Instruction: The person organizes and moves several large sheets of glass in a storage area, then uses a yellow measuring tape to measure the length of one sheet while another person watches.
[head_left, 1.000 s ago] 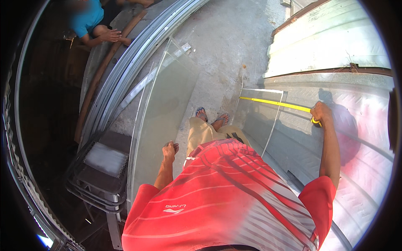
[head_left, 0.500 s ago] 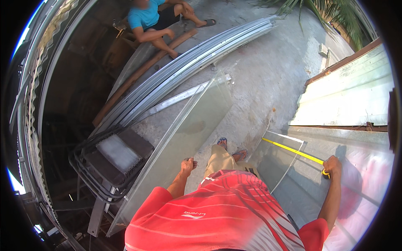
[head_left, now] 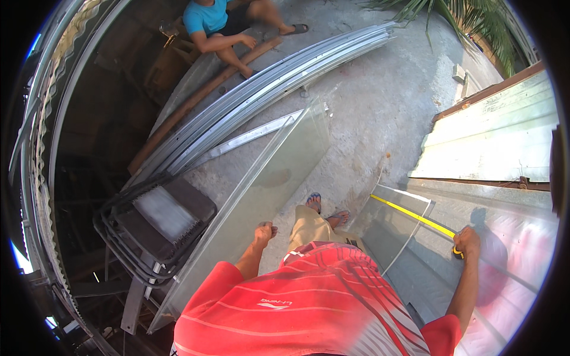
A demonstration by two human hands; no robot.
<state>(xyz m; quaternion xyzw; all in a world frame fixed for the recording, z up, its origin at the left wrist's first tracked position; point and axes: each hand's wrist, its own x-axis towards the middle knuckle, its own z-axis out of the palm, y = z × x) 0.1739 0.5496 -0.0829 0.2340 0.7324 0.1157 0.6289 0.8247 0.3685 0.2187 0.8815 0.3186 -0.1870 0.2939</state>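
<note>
My right hand (head_left: 467, 240) grips a yellow tape measure (head_left: 457, 253) at the right. Its yellow blade (head_left: 412, 215) runs out leftward across a grey glass pane (head_left: 380, 228) with pale edges, reaching that pane's left edge. This pane rests against a grey metal sheet (head_left: 442, 264). My left hand (head_left: 265, 231) hangs curled closed in front of my body, with nothing visible in it. Just left of that hand, large glass panes (head_left: 255, 196) stand leaning on edge; I cannot tell whether the hand touches them.
Folded black metal frames (head_left: 155, 228) stand left of the panes. Beyond lie long metal channels (head_left: 267, 86), a short metal bar (head_left: 255, 136) and a brown beam (head_left: 178, 127). A person in a blue shirt (head_left: 206, 19) sits at the far left. Palm fronds (head_left: 481, 26) hang at the back right.
My right hand has shifted slightly left and down with the tape measure. The blade stays stretched over the pane. My left hand has barely moved.
</note>
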